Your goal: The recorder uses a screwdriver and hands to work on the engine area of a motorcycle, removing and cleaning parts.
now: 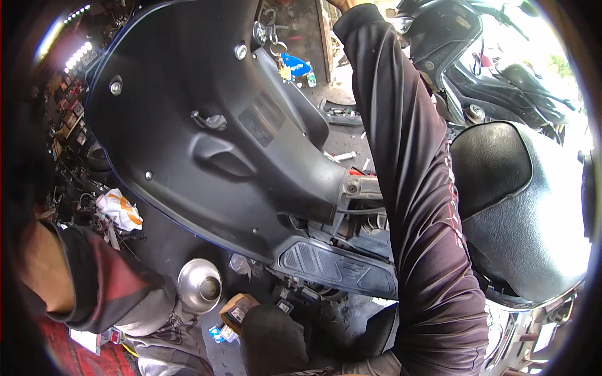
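Note:
My right arm (pixel 417 163), in a dark long sleeve, stretches up across the picture past the scooter. Only a sliver of my right hand (pixel 343 3) shows at the top edge; its fingers and anything in them are cut off. A black scooter's front inner panel (pixel 182 138) fills the middle left, with several silver fasteners and a small hook. Keys with a blue tag (pixel 295 64) hang at its ignition. My left hand is not visible. At the lower left, bare skin (pixel 47 269) comes out of black, red and grey cloth; I cannot tell which limb it is.
The scooter's ribbed footboard (pixel 338 268) and black seat (pixel 495 169) lie either side of my arm. A metal bowl (pixel 199 286), a small open box (pixel 239 311) and a white-orange bag (pixel 119 210) are on the floor. Another motorcycle (pixel 476 56) stands at the upper right.

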